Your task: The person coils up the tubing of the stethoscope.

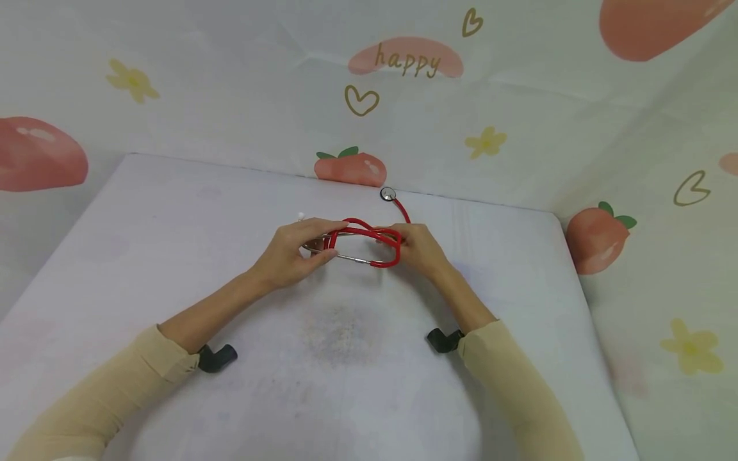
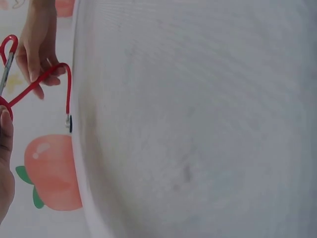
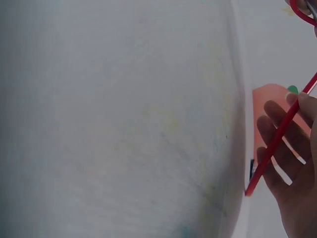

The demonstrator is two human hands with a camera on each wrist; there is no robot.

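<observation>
1. Nearest us, two beige fabric sleeves (image 1: 104, 397) extend over a white, faintly mottled table (image 1: 346, 410), with a black, bent, tube-like piece (image 1: 218, 358) beside each cuff.
2. Beyond, we see the left hand (image 1: 288, 253) pinching a looped stethoscope of red flexible tubing and silvery metal (image 1: 375, 234) between the two hands.
3. The right hand (image 1: 419, 246) lightly grasps the tubing, thumb against it, other fingers loosely spread.
4. Farther, its round, silvery, black-rimmed chest piece (image 1: 388, 194) sits near the table's back edge.
5. Farthest, we face a white, peach-printed backdrop (image 1: 230, 128).
</observation>
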